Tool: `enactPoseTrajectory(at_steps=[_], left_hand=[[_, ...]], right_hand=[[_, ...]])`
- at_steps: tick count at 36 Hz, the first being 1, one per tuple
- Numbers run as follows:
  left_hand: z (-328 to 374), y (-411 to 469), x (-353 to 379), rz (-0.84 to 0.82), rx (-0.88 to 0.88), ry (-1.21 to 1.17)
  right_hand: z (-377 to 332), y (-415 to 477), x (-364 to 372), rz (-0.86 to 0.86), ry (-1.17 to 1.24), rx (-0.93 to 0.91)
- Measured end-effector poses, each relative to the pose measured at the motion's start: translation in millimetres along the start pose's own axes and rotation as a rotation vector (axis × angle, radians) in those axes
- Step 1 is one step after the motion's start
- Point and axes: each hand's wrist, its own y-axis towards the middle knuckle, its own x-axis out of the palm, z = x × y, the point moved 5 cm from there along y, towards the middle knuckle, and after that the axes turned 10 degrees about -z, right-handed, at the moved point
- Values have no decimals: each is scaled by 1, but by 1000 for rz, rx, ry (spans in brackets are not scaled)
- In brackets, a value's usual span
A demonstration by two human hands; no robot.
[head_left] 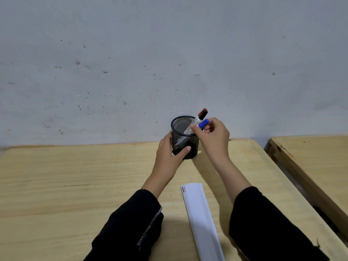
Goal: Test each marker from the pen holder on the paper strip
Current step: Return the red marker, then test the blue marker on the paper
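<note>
Black mesh pen holder (185,137): round wire cup with a solid dark rim and base, standing upright on the wooden table (75,176) near its far edge, close to the grey wall (169,53); from the paper it sits at about 12 o'clock.
Left hand (169,157): wrapped around the holder's left side and base, thumb across the front of the mesh, fingers behind, clamped on it.
Right hand (212,136): at the holder's 2 o'clock rim, fingertips pinched together on the blue-capped marker (203,123).
Blue-capped marker: only the blue cap shows between the fingers, tilted up toward 2 o'clock; the barrel is hidden.
Red-capped marker (199,118): white printed barrel with a dark red cap, leaning in the holder toward 1 o'clock, its cap clear of the rim, just behind the blue cap.
Paper strip (201,219): long white folded strip lying flat between the two black sleeves (135,228), running from 12 toward 5 o'clock; short black and red strokes at its far left corner.
Second table (310,166): bare wood, at 3 o'clock, apart from the first.
</note>
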Motion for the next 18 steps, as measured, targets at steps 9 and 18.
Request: enactPoseTrajectory(at_steps=[9,18], left_hand=[[2,0,0,-3,0,20],[7,-4,-4,66,-32,120]], right_hand=[[-5,8,-3,-196,-85,21],[-22,0,-22,-216,123,-10]])
